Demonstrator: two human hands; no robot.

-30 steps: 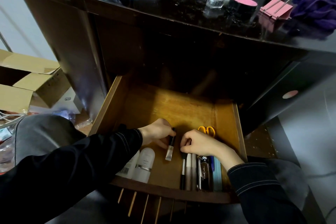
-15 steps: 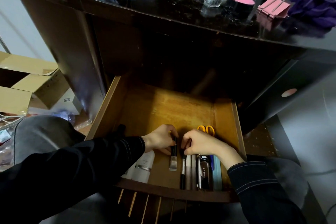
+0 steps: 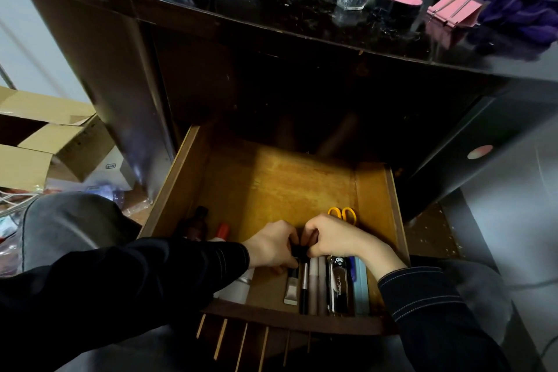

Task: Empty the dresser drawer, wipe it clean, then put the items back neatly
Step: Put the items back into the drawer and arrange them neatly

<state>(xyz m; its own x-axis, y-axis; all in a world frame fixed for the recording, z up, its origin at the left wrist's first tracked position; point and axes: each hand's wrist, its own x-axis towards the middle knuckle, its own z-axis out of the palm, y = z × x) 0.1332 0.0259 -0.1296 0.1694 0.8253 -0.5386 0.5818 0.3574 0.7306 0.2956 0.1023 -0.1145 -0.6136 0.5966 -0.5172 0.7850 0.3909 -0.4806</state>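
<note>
My left hand (image 3: 273, 246) pinches the tube (image 3: 291, 288) by its black cap, lining it beside the pen row (image 3: 314, 287) at the drawer (image 3: 178, 181) front for neatness; right hand (image 3: 332, 238) curled there too (actual grip hidden, can't tell).

Left hand (image 3: 271, 246), right hand (image 3: 335, 238) side by side, knuckles up, fingers curled, fingertips almost meeting; forearms extended forward.

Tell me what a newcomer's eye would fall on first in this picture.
The open wooden drawer, amber under the light, stands out below the dark dresser. At its front the left hand grips a small black-capped tube, with the right hand close beside it. Orange-handled scissors lie just behind the right hand.
</note>
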